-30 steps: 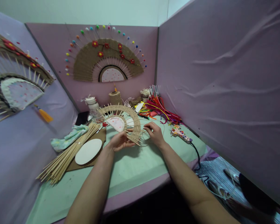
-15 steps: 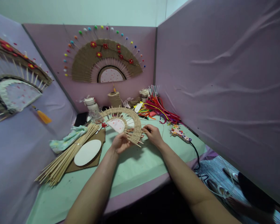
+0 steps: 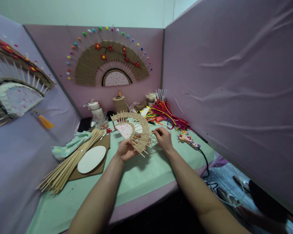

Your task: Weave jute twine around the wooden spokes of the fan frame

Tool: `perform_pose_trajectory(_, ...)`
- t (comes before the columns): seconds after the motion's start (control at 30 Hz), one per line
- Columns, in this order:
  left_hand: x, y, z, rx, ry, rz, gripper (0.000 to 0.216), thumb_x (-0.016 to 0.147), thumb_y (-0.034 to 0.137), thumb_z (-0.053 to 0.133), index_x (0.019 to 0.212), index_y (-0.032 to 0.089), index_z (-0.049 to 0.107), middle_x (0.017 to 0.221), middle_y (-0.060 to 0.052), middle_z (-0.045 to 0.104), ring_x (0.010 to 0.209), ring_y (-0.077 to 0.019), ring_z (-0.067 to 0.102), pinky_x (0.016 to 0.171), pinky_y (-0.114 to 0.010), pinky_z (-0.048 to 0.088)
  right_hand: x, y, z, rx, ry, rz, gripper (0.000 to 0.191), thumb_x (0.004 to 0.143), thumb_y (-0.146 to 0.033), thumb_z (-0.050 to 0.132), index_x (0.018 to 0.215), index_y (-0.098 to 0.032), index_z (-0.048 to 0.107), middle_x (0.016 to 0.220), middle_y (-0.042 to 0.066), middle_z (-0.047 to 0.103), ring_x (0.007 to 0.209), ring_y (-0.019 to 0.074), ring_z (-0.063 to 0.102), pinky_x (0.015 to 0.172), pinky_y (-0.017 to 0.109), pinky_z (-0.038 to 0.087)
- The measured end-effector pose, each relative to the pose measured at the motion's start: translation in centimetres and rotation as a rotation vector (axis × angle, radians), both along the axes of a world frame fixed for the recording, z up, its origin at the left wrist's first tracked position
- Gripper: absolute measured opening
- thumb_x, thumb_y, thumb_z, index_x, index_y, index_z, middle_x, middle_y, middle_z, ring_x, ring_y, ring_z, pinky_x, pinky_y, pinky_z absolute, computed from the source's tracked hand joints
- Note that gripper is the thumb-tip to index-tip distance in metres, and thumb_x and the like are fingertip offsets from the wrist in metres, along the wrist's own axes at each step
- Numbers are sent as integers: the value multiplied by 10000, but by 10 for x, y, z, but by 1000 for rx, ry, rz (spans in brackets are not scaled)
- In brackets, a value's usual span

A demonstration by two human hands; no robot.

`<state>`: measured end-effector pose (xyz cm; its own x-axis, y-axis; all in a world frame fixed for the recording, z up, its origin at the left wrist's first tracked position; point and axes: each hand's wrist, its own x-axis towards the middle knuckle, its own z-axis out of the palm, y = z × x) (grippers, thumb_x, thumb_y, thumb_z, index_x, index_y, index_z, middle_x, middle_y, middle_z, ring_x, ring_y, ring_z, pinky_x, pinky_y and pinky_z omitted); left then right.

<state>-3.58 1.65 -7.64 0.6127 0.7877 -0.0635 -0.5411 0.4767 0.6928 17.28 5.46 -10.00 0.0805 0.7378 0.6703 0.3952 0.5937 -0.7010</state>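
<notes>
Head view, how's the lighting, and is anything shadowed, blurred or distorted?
Head view: soft, dim light, a faint shadow on the pale green tablecloth below the left hand; head view: forearms look stretched toward the bottom edge, as through a wide lens; head view: the tan, half-round woven fan shows its weave without obvious motion blur.

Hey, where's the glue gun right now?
In the head view, the glue gun lies on the right side of the green-covered table, right of the right hand and nearer the person than the red pipe cleaners.
</notes>
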Motion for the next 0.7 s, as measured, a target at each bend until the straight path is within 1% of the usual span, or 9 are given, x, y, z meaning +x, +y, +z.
perform_pose_trajectory(0.1, 1, 0, 2, -7, 3, -24, 586, 625, 85, 453, 1208, 76, 514, 1106, -176, 645, 1013, -273, 627, 806, -383, 518, 2, 0, 0, 24, 21, -82, 264, 808, -392, 605, 650, -183, 581, 618, 0, 554, 581, 129, 487, 592, 262, 401)
perform_pose_trajectory(0.3, 2, 0, 1, -19, 55, -39, 580, 631, 85, 457, 1209, 79, 507, 1049, -167, 668, 973, -267, 643, 819, -389, 501, 2, -3, 4, 92, 39, -102, 239, 814, -373, 610, 669, -186, 573, 639, 2, 550, 593, 130, 481, 591, 264, 402)
perform_pose_trajectory(0.4, 0, 1, 1, -7, 109, -46, 561, 630, 73, 461, 1188, 107, 516, 1032, -153, 674, 982, -279, 641, 820, -409, 494, 4, -3, 6, 103, 29, -79, 208, 820, -353, 607, 694, -191, 575, 668, 11, 566, 628, 142, 500, 607, 271, 416)
perform_pose_trajectory(0.53, -7, 2, 5, 13, 188, -75, 584, 618, 62, 461, 1197, 123, 509, 1041, -148, 673, 993, -308, 637, 798, -434, 500, 7, 0, 7, 104, 6, -17, 143, 850, -304, 559, 766, -197, 601, 754, 32, 597, 726, 165, 543, 687, 299, 445)
perform_pose_trajectory(0.6, -12, 3, 6, 20, 211, -93, 596, 617, 66, 469, 1209, 125, 506, 1072, -155, 665, 996, -320, 636, 785, -433, 507, 8, 2, 7, 102, 6, 12, 125, 853, -281, 546, 784, -199, 609, 777, 35, 603, 758, 170, 554, 718, 309, 448)
perform_pose_trajectory(0.7, -18, 3, 6, 27, 212, -132, 581, 634, 78, 479, 1211, 135, 518, 1117, -157, 650, 1010, -330, 630, 781, -427, 514, 9, 3, 7, 70, 41, 38, 124, 841, -277, 551, 772, -198, 615, 785, 36, 615, 764, 170, 562, 724, 307, 449)
